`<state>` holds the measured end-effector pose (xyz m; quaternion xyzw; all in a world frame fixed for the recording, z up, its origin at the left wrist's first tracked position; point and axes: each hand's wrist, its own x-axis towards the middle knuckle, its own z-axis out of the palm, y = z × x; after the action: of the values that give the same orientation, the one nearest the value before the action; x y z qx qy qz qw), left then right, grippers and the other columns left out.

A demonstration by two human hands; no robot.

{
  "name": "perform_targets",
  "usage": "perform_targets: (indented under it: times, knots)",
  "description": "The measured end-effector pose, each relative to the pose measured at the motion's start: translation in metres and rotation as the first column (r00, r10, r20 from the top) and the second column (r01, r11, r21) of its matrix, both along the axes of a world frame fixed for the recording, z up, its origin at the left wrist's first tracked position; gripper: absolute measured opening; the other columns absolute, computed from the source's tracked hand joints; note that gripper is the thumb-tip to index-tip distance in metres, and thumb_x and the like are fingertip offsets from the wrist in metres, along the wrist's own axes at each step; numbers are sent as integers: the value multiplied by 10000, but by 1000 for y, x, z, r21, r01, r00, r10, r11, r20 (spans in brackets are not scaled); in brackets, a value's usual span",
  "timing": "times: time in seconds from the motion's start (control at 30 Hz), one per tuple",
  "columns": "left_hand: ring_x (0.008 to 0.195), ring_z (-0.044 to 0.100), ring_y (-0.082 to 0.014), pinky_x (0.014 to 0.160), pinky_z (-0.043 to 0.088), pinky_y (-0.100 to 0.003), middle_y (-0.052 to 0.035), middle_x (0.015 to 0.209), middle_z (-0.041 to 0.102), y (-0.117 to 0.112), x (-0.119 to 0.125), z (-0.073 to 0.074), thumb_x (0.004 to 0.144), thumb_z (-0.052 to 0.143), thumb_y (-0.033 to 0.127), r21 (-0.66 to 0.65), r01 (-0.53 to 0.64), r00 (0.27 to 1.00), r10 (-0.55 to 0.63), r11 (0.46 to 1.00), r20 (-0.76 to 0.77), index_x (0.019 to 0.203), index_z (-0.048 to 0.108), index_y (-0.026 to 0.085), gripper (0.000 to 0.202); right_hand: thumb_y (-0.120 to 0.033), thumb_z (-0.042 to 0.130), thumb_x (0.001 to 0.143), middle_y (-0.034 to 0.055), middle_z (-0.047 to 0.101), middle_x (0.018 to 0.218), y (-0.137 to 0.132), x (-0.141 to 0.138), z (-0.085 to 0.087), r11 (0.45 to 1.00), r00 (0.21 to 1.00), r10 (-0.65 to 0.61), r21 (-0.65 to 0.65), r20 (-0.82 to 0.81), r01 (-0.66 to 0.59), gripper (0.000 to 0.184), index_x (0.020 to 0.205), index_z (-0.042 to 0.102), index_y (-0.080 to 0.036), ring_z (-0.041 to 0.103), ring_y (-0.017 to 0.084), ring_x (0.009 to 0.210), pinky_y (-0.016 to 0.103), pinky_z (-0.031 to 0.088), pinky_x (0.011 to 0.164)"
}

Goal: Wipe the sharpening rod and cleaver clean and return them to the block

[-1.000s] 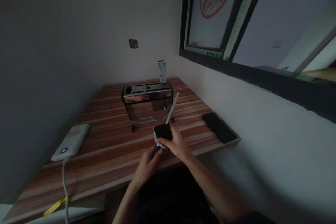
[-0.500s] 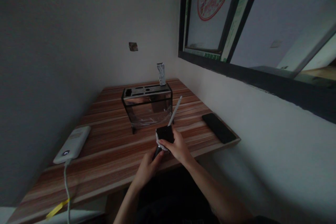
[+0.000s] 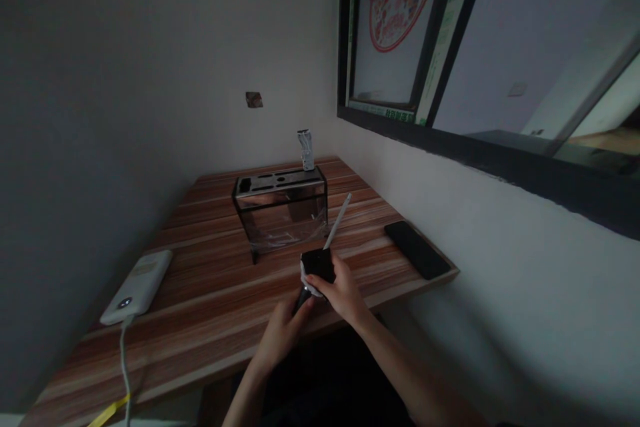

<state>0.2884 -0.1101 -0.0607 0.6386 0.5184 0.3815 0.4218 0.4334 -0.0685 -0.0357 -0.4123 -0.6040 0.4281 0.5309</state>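
Note:
My right hand (image 3: 345, 290) is closed around a black block (image 3: 319, 264) with a white, cloth-like edge on its left side. Beneath it, my left hand (image 3: 283, 327) grips a dark, handle-like rod (image 3: 303, 297) that meets the block's lower end. A thin white stick (image 3: 339, 220) slants up and right from behind the block; how it joins is hidden. Just beyond my hands stands a clear box (image 3: 285, 223) with a black frame and a slotted lid (image 3: 265, 181), like a small tank. On the lid's right end is a small whitish upright piece (image 3: 306, 150).
A black phone (image 3: 417, 250) lies at the right edge of the striped wooden table (image 3: 210, 307). At left sits a white power bank (image 3: 137, 285) with a cable (image 3: 125, 360) and a yellow tie (image 3: 109, 409). Walls rise behind and right, with a dark-framed window (image 3: 420, 47).
The view has tilted slightly up, so everything sits a little lower. Both hands keep their hold on the block and rod, with hardly any other movement.

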Motion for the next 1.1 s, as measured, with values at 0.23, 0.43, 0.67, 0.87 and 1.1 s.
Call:
perform_targets:
  times: [0.23, 0.43, 0.67, 0.87, 1.1]
  knots:
    - [954, 600, -261, 871, 442, -319, -76, 1002, 701, 0, 1, 2, 859, 474, 427, -29, 0, 1000, 0, 1000, -16, 1128, 629, 115, 440, -342, 725, 686, 76, 691, 950, -1, 0, -3, 999, 999, -38, 5, -21, 38, 399, 1029, 604, -179, 641, 244, 905, 375, 497, 838]
    - [901, 602, -247, 843, 454, -311, -83, 968, 696, 2, 4, 4, 846, 479, 437, -18, -19, 1000, 19, 1000, -3, 1108, 641, 100, 456, -358, 723, 690, 61, 700, 929, 2, 1, 0, 1000, 996, -5, -7, -89, 4, 366, 994, 616, -183, 657, 234, 879, 345, 515, 806]
    - [649, 532, -162, 595, 438, -227, -13, 650, 590, 0, 4, 0, 812, 494, 568, -29, -67, 997, 68, 997, 39, 974, 646, 107, 512, -376, 715, 701, 66, 701, 922, 25, 11, 16, 997, 993, -43, 53, -110, 49, 345, 973, 626, -185, 649, 211, 840, 330, 524, 751]
    - [689, 495, -148, 648, 410, -217, -13, 717, 567, -2, 3, 2, 839, 486, 518, -12, -38, 999, 39, 999, 8, 913, 641, 116, 437, -376, 719, 699, 59, 704, 865, 46, 34, 43, 991, 987, -75, 103, -146, 90, 309, 925, 638, -180, 650, 193, 772, 324, 521, 723]
    - [751, 525, -178, 723, 433, -244, -36, 797, 620, -4, 4, 2, 844, 489, 493, -24, -3, 1000, 3, 1000, -12, 906, 652, 118, 413, -373, 746, 674, 49, 703, 888, 64, 65, 62, 966, 963, -157, 167, -219, 196, 325, 921, 649, -186, 644, 180, 776, 312, 513, 728]
